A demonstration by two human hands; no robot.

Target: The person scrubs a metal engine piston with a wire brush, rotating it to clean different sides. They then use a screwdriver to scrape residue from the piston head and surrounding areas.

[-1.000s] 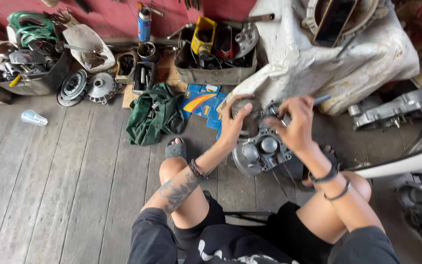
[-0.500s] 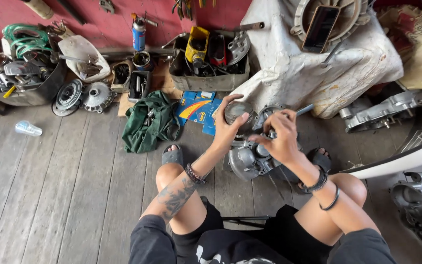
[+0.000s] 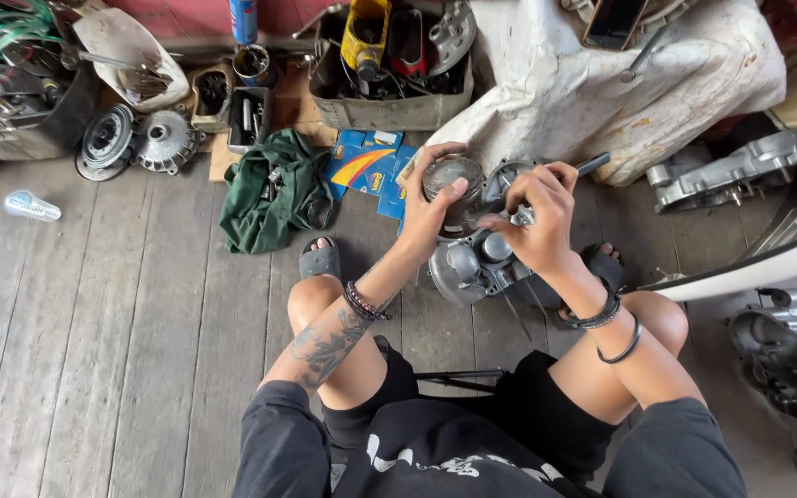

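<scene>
I sit on the wooden floor with a grey metal engine case [image 3: 472, 267] standing between my feet. My left hand [image 3: 431, 217] is wrapped around a round grey piston [image 3: 451, 180] held just above the case. Right beside it, my right hand [image 3: 537, 221] pinches a thin dark-handled tool [image 3: 592, 165] whose tip points toward the piston. Both wrists wear dark bracelets. The tool's tip is hidden by my fingers.
A green cloth [image 3: 274, 194] and blue cardboard boxes [image 3: 366, 171] lie left of the case. Metal trays of parts [image 3: 389, 69] line the red wall. A white sack [image 3: 601, 83] sits behind, more engine casings [image 3: 740, 171] lie at the right.
The view has shifted so everything sits higher in frame. My hands stay on the piston and tool, with the right hand drawn slightly closer to the piston.
</scene>
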